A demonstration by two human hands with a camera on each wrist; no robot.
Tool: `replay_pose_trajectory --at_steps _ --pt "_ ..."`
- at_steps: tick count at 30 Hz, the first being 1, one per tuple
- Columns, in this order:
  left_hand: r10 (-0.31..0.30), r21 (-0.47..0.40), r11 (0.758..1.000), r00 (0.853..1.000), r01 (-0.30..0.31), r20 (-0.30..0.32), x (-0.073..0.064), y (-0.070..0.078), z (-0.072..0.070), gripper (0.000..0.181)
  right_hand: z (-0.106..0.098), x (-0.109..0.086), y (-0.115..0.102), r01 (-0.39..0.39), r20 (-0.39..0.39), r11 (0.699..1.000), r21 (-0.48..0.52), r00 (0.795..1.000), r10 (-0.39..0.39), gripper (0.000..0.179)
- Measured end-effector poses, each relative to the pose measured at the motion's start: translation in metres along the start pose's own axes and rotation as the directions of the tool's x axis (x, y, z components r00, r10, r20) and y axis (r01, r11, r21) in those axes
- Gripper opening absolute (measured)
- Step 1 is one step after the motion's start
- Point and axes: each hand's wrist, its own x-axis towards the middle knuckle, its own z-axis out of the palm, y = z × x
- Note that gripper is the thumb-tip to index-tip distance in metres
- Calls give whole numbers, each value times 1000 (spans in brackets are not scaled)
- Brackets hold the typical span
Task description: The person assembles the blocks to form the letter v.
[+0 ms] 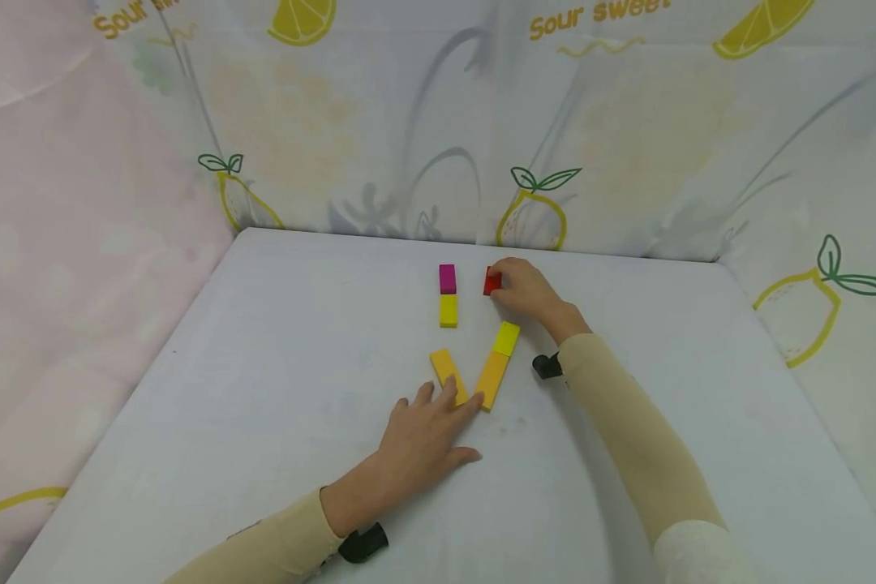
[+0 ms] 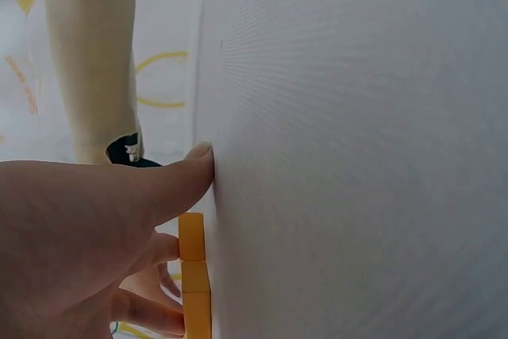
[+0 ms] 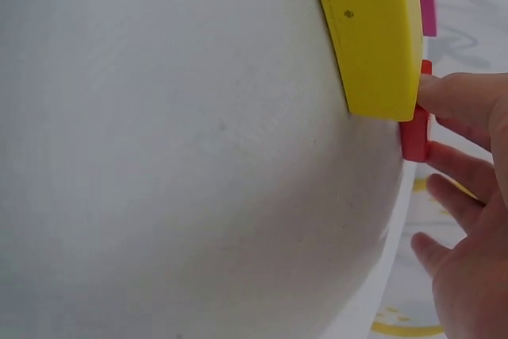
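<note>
With thumb and fingers my right hand (image 1: 529, 292) pinches a small red block (image 1: 490, 282) on the far part of the table. The right wrist view has the red block (image 3: 414, 134) partly behind a yellow block (image 3: 373, 45). My left hand (image 1: 422, 434) is spread palm down, fingertips on the near ends of two orange blocks, one slanting left (image 1: 444, 367) and one slanting right (image 1: 492, 378). A yellow block (image 1: 507, 337) continues the right-hand orange one, end to end. In the left wrist view, the thumb (image 2: 186, 180) stretches out apart from the orange blocks (image 2: 197, 307).
A magenta block (image 1: 448, 278) and another yellow block (image 1: 448, 311) lie end to end, left of the red one. The white table (image 1: 263, 365) meets a lemon-print cloth (image 1: 409, 122) at its far edge. Black wrist devices (image 1: 547, 367) sit at both forearms.
</note>
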Motion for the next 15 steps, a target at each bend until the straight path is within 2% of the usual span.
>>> replay_pose_trajectory --at_steps 15 --pt "-5 6 1000 1000 5 14 1 1 0 76 -3 -7 1 27 -42 1000 -1 999 -27 32"
